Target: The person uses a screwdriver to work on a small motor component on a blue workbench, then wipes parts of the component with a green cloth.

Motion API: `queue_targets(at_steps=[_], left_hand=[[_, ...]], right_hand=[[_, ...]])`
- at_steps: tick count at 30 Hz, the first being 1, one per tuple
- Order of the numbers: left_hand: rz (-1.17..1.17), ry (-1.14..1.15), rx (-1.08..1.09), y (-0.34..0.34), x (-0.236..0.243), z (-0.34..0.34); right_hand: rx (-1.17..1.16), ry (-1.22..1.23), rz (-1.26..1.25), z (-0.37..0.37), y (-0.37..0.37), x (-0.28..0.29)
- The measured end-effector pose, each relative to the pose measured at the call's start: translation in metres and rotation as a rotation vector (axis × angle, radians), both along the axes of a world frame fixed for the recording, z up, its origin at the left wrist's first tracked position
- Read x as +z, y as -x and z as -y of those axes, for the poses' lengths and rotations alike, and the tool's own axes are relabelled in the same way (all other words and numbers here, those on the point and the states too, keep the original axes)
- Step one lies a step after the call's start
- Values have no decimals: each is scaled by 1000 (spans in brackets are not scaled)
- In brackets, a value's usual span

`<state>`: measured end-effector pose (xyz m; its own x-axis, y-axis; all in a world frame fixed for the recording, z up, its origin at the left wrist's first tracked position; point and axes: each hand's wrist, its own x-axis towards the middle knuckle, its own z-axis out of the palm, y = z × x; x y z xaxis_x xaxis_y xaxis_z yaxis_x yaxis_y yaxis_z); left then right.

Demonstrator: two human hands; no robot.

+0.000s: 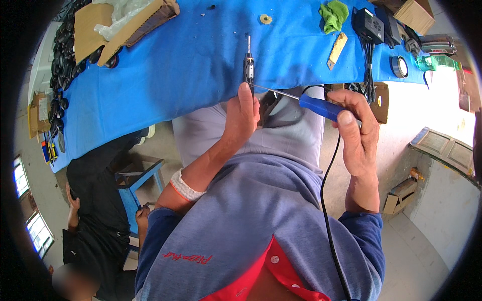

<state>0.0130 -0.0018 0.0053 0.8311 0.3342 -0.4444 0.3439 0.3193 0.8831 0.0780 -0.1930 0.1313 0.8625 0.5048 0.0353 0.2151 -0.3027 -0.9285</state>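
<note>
My left hand point(243, 110) grips a small black and silver mechanism point(248, 67) with a thin metal shaft, held upright at the edge of the blue-covered table point(191, 50). My right hand point(354, 130) holds a screwdriver by its blue handle point(316, 106); the thin blade points left to the lower part of the mechanism, near my left thumb. I cannot tell whether the tip touches it. A black cable point(326, 190) runs from near my right hand down over my shirt.
A cardboard box point(90, 30) and many black parts point(60, 75) lie left. Right are a green cloth point(334, 15), power adapter point(369, 25), yellow strip point(336, 50) and round container point(399, 66). A co-worker in black point(95, 210) sits lower left beside a blue stool point(130, 195).
</note>
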Motion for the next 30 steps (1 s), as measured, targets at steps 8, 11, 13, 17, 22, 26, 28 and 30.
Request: queue_targets(at_steps=[8, 11, 13, 17, 22, 26, 28, 30], left_hand=[[-9, -4, 66, -1, -4, 3], [-15, 10, 89, -1, -3, 4], [-23, 20, 106, -2, -3, 4], [-20, 42, 63, 0, -1, 2], [31, -85, 52, 0, -5, 2], [-3, -20, 57, -1, -2, 3], [-34, -11, 78, -2, -1, 3], [-48, -14, 57, 0, 4, 2]], right_hand=[[-17, 98, -121, 5, 2, 6], [28, 64, -25, 4, -1, 6], [41, 56, -39, 4, -1, 8], [11, 24, -51, -1, 1, 8], [-81, 37, -233, 1, 0, 11], [-1, 72, -71, 6, -4, 1], [32, 94, 22, 6, -5, 0], [32, 112, 30, 5, -6, 3]])
